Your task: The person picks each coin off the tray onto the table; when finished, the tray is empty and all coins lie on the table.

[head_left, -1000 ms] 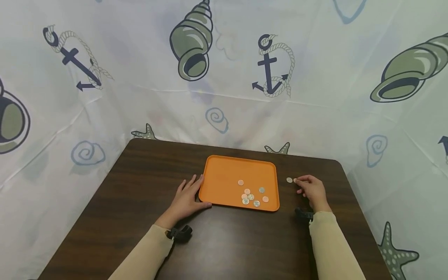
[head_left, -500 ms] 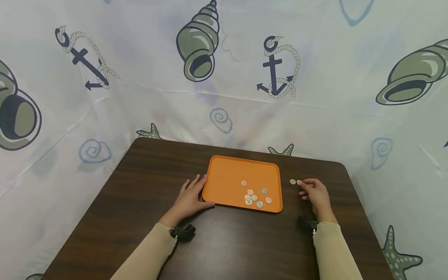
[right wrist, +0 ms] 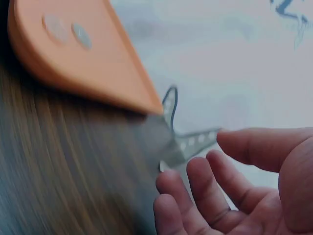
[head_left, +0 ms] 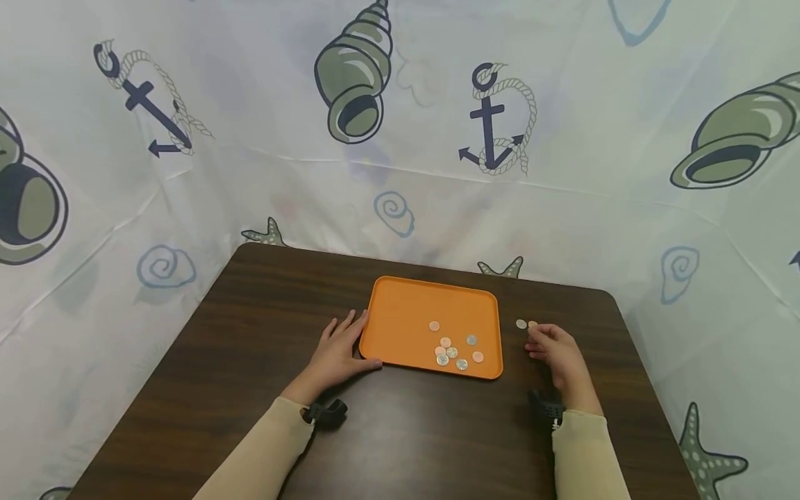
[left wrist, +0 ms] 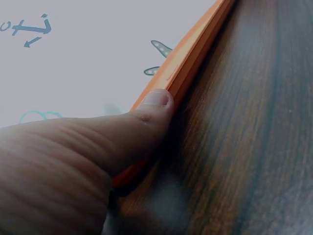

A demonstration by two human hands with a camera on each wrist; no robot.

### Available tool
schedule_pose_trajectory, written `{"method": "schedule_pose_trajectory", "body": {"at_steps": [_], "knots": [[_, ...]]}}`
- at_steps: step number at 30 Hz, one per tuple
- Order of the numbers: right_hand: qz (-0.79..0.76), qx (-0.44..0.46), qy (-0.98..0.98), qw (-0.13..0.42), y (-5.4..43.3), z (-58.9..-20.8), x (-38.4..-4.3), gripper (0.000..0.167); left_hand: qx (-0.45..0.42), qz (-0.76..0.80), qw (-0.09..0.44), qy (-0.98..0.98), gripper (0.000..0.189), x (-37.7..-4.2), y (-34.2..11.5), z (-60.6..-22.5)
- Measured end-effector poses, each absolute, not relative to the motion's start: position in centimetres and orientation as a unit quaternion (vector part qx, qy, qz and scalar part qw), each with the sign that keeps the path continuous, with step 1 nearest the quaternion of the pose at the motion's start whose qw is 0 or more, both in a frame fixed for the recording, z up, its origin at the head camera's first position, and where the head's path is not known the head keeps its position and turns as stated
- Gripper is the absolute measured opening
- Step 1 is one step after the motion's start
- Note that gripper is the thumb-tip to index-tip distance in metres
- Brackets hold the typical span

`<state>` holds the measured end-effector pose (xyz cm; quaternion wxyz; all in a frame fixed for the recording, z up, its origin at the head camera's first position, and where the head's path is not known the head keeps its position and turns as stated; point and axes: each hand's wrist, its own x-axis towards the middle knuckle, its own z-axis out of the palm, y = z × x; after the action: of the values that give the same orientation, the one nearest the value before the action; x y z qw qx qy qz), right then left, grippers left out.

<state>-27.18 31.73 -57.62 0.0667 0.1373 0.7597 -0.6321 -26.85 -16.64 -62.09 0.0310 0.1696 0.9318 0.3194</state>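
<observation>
An orange tray (head_left: pixel 431 312) lies on the brown table, with several coins (head_left: pixel 442 360) scattered over its right half. My left hand (head_left: pixel 337 354) rests against the tray's front left corner, fingers spread along the left side. In the left wrist view its thumb (left wrist: pixel 154 105) presses on the outer wall. Right of the tray, one silvery coin (head_left: pixel 521 324) and a copper-coloured coin (head_left: pixel 532 324) lie on the wood. Right by the copper-coloured coin is my right hand (head_left: pixel 558 351). The right wrist view shows that hand's fingers loosely bent, thumb apart, nothing visible between them.
The dark wooden table (head_left: pixel 406 437) reaches back to a pale curtain (head_left: pixel 431 125) printed with shells, anchors and starfish. A black wrist camera (head_left: pixel 328 414) sits on the left wrist, another black wrist camera (head_left: pixel 546 407) on the right.
My right fingertips were at the copper-coloured coin; the hand has since shifted slightly towards me and left. Both loose coins remain on the table. The left hand stays on the tray.
</observation>
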Motion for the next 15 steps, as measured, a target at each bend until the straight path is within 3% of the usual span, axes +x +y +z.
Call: {"method": "schedule_pose_trajectory", "body": {"at_steps": [15], "knots": [[-0.558,0.0,0.824,0.1,25.5,-54.3,-27.1,0.035,0.168,0.323,0.034,0.931,0.118,-26.9,-16.6,-61.7]]}}
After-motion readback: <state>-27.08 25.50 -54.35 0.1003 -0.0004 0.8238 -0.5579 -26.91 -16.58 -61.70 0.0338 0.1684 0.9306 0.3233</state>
